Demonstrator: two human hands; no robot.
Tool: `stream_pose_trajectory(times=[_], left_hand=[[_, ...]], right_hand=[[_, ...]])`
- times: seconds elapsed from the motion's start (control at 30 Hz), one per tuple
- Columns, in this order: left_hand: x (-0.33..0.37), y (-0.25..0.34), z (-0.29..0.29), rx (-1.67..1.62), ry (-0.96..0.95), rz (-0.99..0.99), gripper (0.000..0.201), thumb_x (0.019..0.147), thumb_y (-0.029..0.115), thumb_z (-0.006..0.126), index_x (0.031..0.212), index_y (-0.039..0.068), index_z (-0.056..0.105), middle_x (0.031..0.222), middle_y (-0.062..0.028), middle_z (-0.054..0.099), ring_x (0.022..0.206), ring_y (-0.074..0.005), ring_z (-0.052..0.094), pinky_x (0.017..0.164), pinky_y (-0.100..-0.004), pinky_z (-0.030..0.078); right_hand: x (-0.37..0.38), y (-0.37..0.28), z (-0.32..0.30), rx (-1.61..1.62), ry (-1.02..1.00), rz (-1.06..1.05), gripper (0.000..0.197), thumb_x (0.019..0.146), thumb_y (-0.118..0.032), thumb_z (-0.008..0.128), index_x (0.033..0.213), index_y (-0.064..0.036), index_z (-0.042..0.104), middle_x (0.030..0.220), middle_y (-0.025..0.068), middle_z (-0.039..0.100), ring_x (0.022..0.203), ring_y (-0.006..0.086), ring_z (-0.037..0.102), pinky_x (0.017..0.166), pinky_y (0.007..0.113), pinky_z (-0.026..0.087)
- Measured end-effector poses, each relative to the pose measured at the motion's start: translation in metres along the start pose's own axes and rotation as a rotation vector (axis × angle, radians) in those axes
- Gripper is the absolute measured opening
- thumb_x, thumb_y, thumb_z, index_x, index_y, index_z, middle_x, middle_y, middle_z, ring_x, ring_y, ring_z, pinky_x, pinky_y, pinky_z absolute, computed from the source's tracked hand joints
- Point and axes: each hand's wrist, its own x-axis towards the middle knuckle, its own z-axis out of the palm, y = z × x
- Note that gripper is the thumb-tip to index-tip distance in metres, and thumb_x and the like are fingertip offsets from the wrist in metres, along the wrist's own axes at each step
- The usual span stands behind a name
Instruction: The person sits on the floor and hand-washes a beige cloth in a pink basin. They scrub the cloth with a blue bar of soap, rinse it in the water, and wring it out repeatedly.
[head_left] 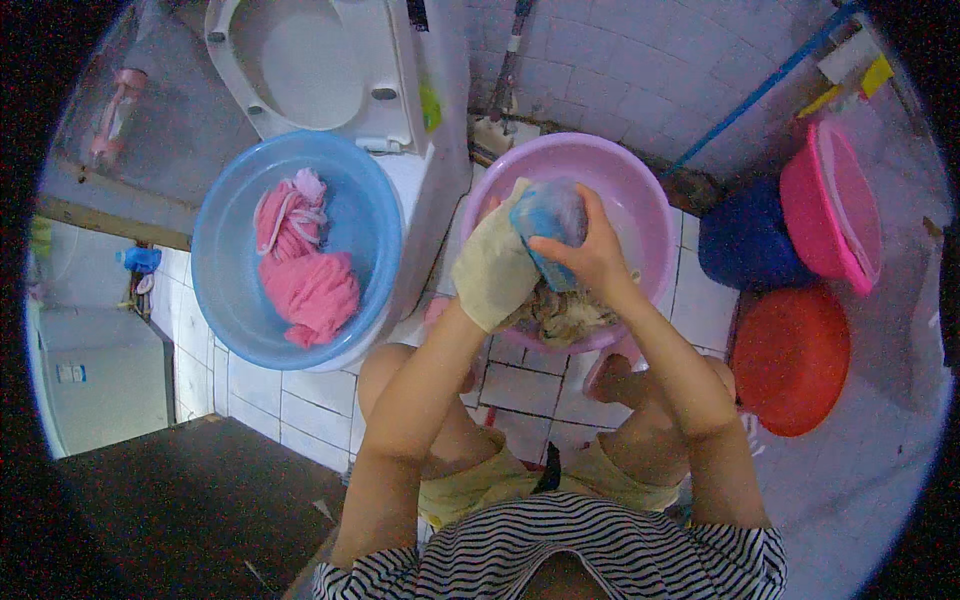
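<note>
Over the middle of the pink plastic basin (655,200), the right hand (595,250) pinches a blue-and-pale item (545,225), likely a pouch, thumb on the near side, fingers around the far end. Item lies left of the right palm, against the cream mitt-like cloth (485,262) on the left hand (500,272), whose fingers are covered, grip can't tell. Both hands equally near; long axis roughly far-to-near rim, blurred. Brown-patterned cloth (572,322) sits below, by the near rim.
</note>
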Motion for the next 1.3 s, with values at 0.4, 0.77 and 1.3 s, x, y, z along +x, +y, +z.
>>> stream_pose_trajectory(times=[0.4,0.77,1.3], left_hand=[[-0.008,0.005,0.0,0.084,-0.082,-0.013,0.048,0.064,0.015,0.071,0.107,0.004,0.055,0.1,-0.0131,0.06,0.094,-0.0322,0.057,0.085,-0.0391,0.044],[0.017,0.015,-0.02,0.256,-0.216,0.236,0.042,0.09,0.023,0.045,0.126,0.002,0.04,0.119,-0.0084,0.053,0.106,-0.0164,0.053,0.091,-0.0296,0.043],[0.033,0.013,0.001,-0.888,-0.103,-0.238,0.042,0.078,0.0,0.053,0.12,0.003,0.048,0.109,-0.0077,0.056,0.099,-0.0221,0.054,0.086,-0.0332,0.044]], right_hand=[[-0.006,-0.011,-0.001,-0.111,0.146,-0.066,0.09,0.058,-0.044,0.078,0.125,0.001,0.038,0.123,0.021,0.046,0.115,0.034,0.045,0.097,0.04,0.036],[0.024,-0.003,-0.055,0.942,0.05,0.435,0.052,0.074,-0.034,0.068,0.114,-0.0051,0.052,0.101,0.0086,0.06,0.091,0.0221,0.059,0.081,0.037,0.048],[0.009,0.003,-0.039,1.38,-0.204,0.557,0.049,0.081,-0.043,0.057,0.115,-0.0067,0.053,0.109,0.0103,0.059,0.097,0.0254,0.058,0.087,0.041,0.046]])
